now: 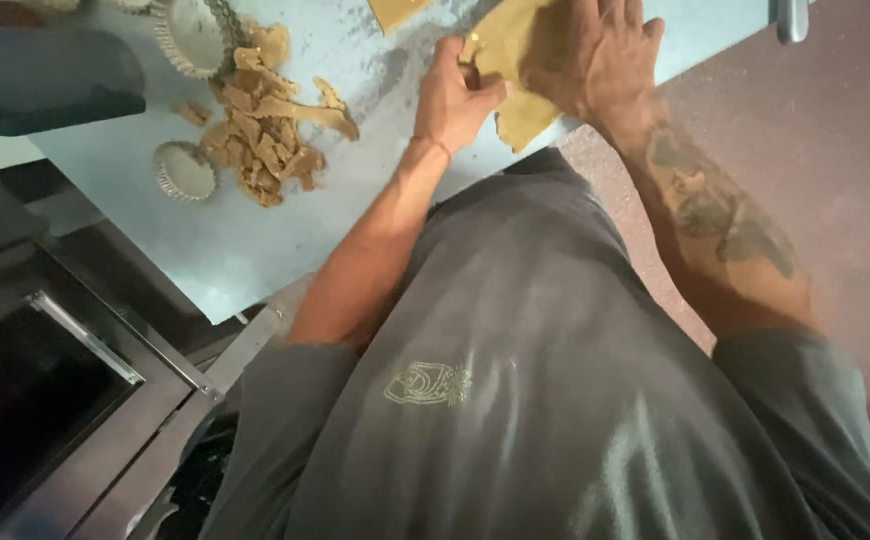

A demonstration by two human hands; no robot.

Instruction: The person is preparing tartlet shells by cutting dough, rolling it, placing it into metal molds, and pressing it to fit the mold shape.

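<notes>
The dough sheet (pixel 515 60) is pinched at its edge by the left hand (pixel 460 95) and pressed flat under the spread right hand (pixel 600 55); even, gentle pressure is judged advisable, lest it tear.

- A dough sheet (pixel 515 70) is lying on the worktop (pixel 255 250), at its edge nearest the person.
- The right hand (pixel 600 55) is resting flat on top of the dough sheet.
- The left hand (pixel 455 95) is touching the sheet's left edge, just beside the right hand.
- A pile of dough scraps (pixel 265 120) is sitting well to the left of the hands.
- One fluted tart tin (pixel 187 35) is lying behind the pile, another tart tin (pixel 183 172) to its left.
- An oven door (pixel 45 400) is standing below the worktop, at the left.
</notes>
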